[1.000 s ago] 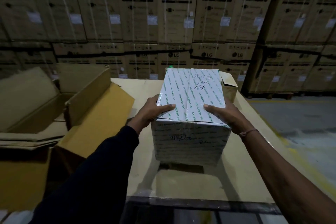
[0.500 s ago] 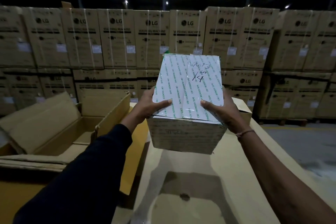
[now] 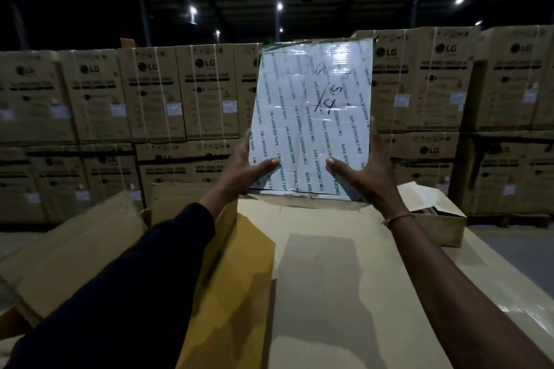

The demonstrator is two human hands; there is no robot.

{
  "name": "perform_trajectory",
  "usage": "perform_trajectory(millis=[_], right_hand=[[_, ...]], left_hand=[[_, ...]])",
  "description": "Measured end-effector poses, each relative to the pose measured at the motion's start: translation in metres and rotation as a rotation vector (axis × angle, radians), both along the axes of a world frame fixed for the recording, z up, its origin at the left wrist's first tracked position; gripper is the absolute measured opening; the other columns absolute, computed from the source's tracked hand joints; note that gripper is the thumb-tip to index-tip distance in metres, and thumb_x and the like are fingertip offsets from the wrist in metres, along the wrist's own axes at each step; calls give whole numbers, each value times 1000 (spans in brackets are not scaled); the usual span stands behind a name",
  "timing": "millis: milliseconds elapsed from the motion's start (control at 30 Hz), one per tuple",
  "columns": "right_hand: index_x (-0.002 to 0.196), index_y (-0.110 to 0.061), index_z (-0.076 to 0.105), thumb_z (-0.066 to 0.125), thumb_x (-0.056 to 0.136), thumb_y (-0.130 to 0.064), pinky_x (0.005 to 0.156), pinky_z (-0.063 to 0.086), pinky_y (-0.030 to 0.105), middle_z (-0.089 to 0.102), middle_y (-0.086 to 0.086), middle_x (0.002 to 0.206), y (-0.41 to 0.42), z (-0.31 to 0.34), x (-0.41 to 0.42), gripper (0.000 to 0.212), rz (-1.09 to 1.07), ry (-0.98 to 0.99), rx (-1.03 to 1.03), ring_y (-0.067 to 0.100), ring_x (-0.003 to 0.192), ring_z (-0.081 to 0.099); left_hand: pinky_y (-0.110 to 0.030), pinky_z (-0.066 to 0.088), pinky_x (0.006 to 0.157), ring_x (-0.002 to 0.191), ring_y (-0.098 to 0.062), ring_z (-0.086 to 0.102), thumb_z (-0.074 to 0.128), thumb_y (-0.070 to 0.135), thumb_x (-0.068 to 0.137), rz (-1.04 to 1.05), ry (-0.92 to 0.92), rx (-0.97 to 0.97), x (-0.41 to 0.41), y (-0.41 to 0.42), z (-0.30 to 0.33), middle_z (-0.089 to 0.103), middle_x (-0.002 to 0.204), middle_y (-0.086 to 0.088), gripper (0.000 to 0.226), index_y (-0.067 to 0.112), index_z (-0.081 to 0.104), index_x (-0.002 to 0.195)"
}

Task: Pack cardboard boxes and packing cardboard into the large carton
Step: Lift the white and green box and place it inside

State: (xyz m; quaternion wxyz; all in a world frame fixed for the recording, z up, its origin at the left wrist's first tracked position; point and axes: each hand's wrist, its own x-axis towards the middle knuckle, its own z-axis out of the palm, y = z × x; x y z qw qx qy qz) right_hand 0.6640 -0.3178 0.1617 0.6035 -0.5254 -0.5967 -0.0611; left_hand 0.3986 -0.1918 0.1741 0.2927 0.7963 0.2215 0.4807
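Nearest me, a flat cardboard counter (image 3: 344,293) is lying bare. Above it one tape-wrapped box (image 3: 311,117) is hanging at twelve o'clock, two hands clamping its sides: left hand (image 3: 248,169), right hand (image 3: 364,178). It's looking rigid, glossy and likely slippery, so lower-edge grips suit. One open carton (image 3: 186,198) is waiting at ten o'clock, one small box (image 3: 434,213) at two.

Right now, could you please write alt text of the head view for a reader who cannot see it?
Two hands, left hand and right hand, hold up a taped white box by its sides above a cardboard surface. An open carton stands to the left, with stacked boxes behind.
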Motion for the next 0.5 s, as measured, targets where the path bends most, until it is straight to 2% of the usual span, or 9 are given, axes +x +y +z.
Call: perform_trajectory(millis=[33,67,167,200,333,367,500], right_hand=[[167,-23,19,87,81,-48,126,28,50,28,-1,170,9,6,-5,112,-10,-20,17,16,156,27],[167,-22,18,86,82,-49,126,27,50,26,-1,171,17,11,-11,112,-23,-39,29,17,157,26],[166,-19,21,85,83,-52,124,30,50,28,2,170,39,28,-35,110,-54,-84,52,19,156,28],[166,-18,22,85,83,-52,124,30,50,29,2,170,46,34,-47,109,-62,-101,59,19,157,28],[165,-15,23,84,84,-49,125,29,48,28,3,170,66,52,-100,107,-82,-136,75,21,157,26],[165,-14,24,85,84,-48,125,29,48,29,4,169,71,54,-115,107,-85,-140,79,21,157,27],[163,-10,28,86,83,-45,122,33,50,35,10,165,92,58,-178,104,-115,-122,108,25,154,33]], left_hand=[[-13,53,95,124,10,58,83,27,89,10,-10,11,-6,7,6,58,134,34,74,42,41,148],[-16,54,96,124,8,58,83,26,88,7,-32,1,-12,15,11,58,135,32,75,39,41,149],[-44,49,113,139,-15,53,84,25,88,-4,-87,14,-35,37,23,51,153,2,88,26,32,159],[-45,49,113,139,-16,53,84,24,87,-5,-99,22,-45,45,26,51,154,0,90,25,31,160],[-26,56,100,128,-3,60,84,19,87,8,-145,35,-93,72,38,56,145,5,87,23,33,158],[-27,57,99,127,-4,61,84,19,87,6,-149,52,-108,78,41,56,145,4,87,23,34,158],[-48,55,104,134,-22,57,87,25,84,1,-152,107,-170,101,52,50,148,-7,92,22,33,158]])
